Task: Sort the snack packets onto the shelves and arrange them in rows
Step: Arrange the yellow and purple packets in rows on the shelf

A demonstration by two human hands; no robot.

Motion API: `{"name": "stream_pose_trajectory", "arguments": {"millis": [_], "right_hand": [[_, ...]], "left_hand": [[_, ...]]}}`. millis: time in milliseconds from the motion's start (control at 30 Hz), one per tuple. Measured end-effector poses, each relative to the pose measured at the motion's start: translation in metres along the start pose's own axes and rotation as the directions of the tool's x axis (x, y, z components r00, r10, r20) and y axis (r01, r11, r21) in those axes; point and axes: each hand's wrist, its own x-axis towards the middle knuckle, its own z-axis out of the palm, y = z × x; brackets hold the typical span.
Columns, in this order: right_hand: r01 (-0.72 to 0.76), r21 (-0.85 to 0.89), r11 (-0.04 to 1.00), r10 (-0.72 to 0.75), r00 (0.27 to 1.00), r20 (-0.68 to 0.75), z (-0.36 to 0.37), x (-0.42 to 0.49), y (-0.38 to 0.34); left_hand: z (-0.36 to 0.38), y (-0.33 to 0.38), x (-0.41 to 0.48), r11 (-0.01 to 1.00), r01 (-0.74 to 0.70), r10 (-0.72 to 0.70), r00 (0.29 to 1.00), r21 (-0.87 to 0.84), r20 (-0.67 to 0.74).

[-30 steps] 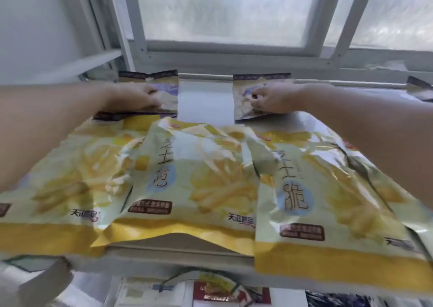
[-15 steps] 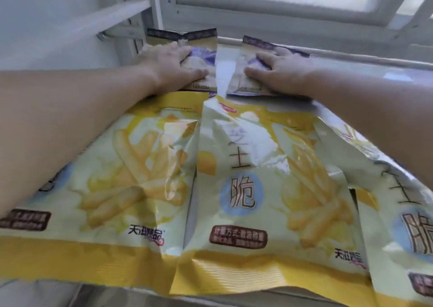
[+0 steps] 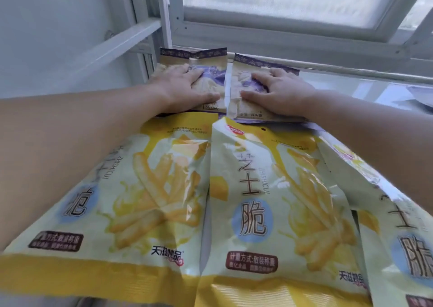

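At shelf (image 3: 351, 89) rear, left grip (image 3: 185, 86) and right grip (image 3: 281, 93) flat-fingered on side-by-side purple packets (image 3: 210, 57)

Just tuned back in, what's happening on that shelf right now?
A person is lining up snacks on a white shelf under a window. The left hand presses flat on one small purple-and-tan snack packet at the back, and the right hand presses on a matching small packet right beside it, their edges nearly meeting. In front of them lies a row of large yellow-and-pale-green fries packets, flat and slightly overlapping.
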Motion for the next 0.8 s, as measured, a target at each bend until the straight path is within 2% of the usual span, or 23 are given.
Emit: {"name": "stream_pose_trajectory", "arguments": {"millis": [100, 267, 433, 600, 700, 800], "right_hand": [[-0.018, -0.017, 1.000, 0.018, 1.000, 0.017, 0.003, 0.001, -0.006], [-0.001, 0.158, 0.987, 0.006, 1.000, -0.029, -0.016, -0.014, -0.002], [0.075, 0.095, 0.993, -0.071, 0.996, -0.052, -0.024, -0.047, 0.019], [-0.093, 0.066, 0.993, 0.100, 0.989, -0.106, -0.039, -0.081, 0.136], [-0.247, 0.040, 0.968, 0.248, 0.968, -0.034, -0.046, -0.109, 0.220], [-0.315, -0.067, 0.947, 0.319, 0.945, 0.069, -0.042, -0.131, 0.275]], "left_hand": [[-0.008, 0.000, -0.006, 1.000, 0.006, -0.006, 1.000, 0.004, -0.004], [-0.033, 0.008, -0.039, 0.977, 0.124, -0.132, 0.990, -0.172, -0.038], [-0.036, 0.020, -0.106, 0.983, 0.108, -0.113, 0.993, -0.147, -0.032], [-0.039, 0.070, -0.170, 0.992, 0.015, -0.013, 1.000, -0.124, 0.020], [-0.036, 0.090, -0.206, 0.997, -0.037, 0.039, 0.999, -0.074, 0.028], [-0.037, 0.097, -0.221, 0.996, -0.010, 0.011, 1.000, -0.087, 0.005]]}}
